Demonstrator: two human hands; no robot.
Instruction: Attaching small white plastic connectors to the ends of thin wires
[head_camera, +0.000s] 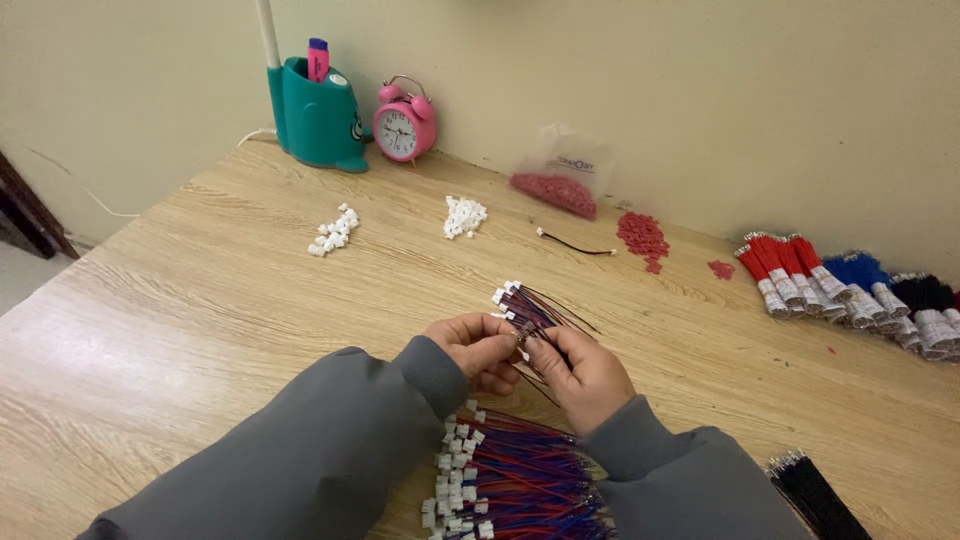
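Clearly my left hand (480, 345) and right hand (580, 372) both pinch a small bundle of wires (530, 312) at table centre, white connectors (505, 292) fanning toward 11 o'clock. I judge it light, limp and splay-prone, best gripped mid-length near the plugs. A bigger wire pile (515, 480) lies at 6 o'clock
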